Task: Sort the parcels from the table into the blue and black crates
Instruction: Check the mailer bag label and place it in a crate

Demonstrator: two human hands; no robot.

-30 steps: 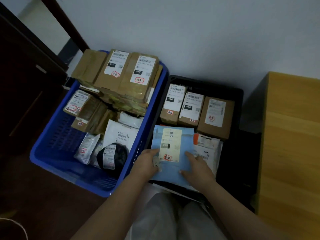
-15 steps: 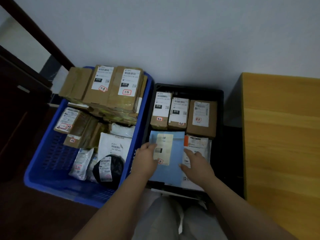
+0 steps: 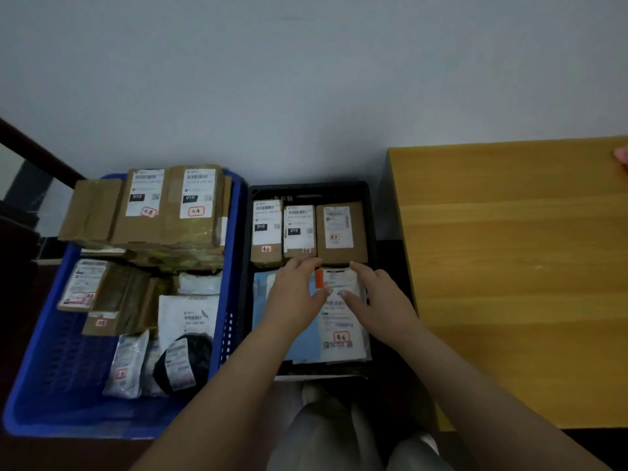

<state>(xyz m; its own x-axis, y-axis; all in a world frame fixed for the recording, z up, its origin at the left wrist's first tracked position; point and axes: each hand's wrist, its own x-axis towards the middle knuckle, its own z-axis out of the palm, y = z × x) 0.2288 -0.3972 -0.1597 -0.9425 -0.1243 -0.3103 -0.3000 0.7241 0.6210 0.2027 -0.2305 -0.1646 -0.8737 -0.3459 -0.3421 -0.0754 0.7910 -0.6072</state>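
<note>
Grip: neither hand holds anything; the left hand [image 3: 295, 294] lies flat with fingers spread on the blue envelope [image 3: 265, 307], and the right hand [image 3: 375, 294] reaches with straight fingers over the white mailer [image 3: 339, 321] beside it.
Black crate [image 3: 370, 212]: three brown boxes [image 3: 341, 232] stand in a row at the far end; the envelope and mailer lie flat at the near end, side by side.
Blue crate [image 3: 40, 396]: stacked brown cartons [image 3: 163, 205] at the back, soft bags and a dark pouch [image 3: 185, 363] toward the front.
Table [image 3: 509, 266]: the visible wooden top bears no parcels, though its right edge is cut off, where a pink scrap [image 3: 622, 154] shows.
Progress: sorting looks nearly finished, judging by both filled crates.
Left to do: probably only tidying the flat pieces, plus anything lying out of view.
</note>
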